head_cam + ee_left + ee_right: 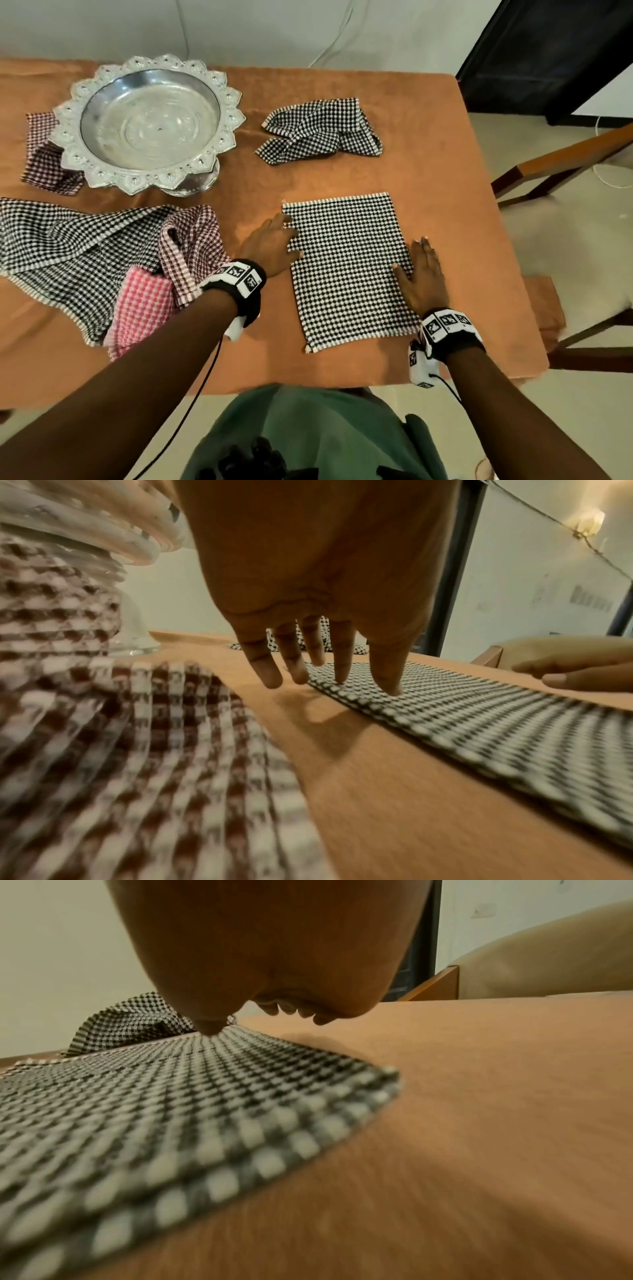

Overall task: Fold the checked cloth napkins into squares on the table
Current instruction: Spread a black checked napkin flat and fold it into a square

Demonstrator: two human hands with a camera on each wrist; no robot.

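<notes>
A black-and-white checked napkin (347, 267) lies folded into a flat rectangle on the orange table (462, 212). My left hand (274, 245) rests with straight fingers on its left edge; in the left wrist view the fingertips (390, 685) touch the cloth (479, 729). My right hand (423, 274) lies flat along the napkin's right edge, thumb on the cloth. The right wrist view has the palm (274, 947) above the napkin (154, 1110). A crumpled black-and-white napkin (322, 132) sits further back.
A silver pedestal bowl (147, 123) stands at the back left over a dark red checked cloth (44, 161). A heap of black, maroon and pink checked napkins (113, 260) lies at my left. A wooden chair (565, 171) stands at the table's right edge.
</notes>
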